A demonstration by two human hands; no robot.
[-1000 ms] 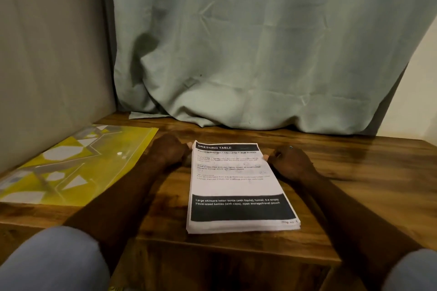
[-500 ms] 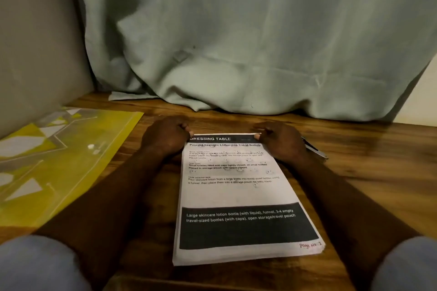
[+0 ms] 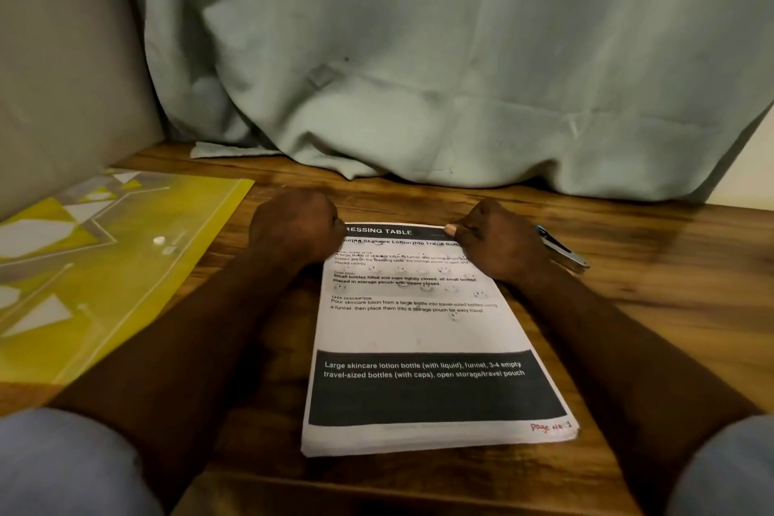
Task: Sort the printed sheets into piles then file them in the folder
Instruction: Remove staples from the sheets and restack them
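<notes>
A stack of printed sheets [image 3: 423, 331] lies on the wooden table [image 3: 649, 306] in front of me, its top page headed "DRESSING TABLE" with a black band near the bottom. My left hand [image 3: 293, 226] is curled over the stack's far left corner and hides the first letter of the heading. My right hand [image 3: 498, 239] is curled at the far right corner, with its thumb pressed on the top sheet. The yellow plastic folder [image 3: 125, 264] with grey and white shapes lies flat to the left, apart from both hands.
A pen [image 3: 561, 249] lies on the table just behind my right hand. A pale green curtain [image 3: 419, 75] hangs down onto the table's back edge. A grey wall [image 3: 63, 75] closes off the left side.
Both hands have closed in from beside the stack onto its far corners. The view has moved closer and lower, and the pen has come into sight.
</notes>
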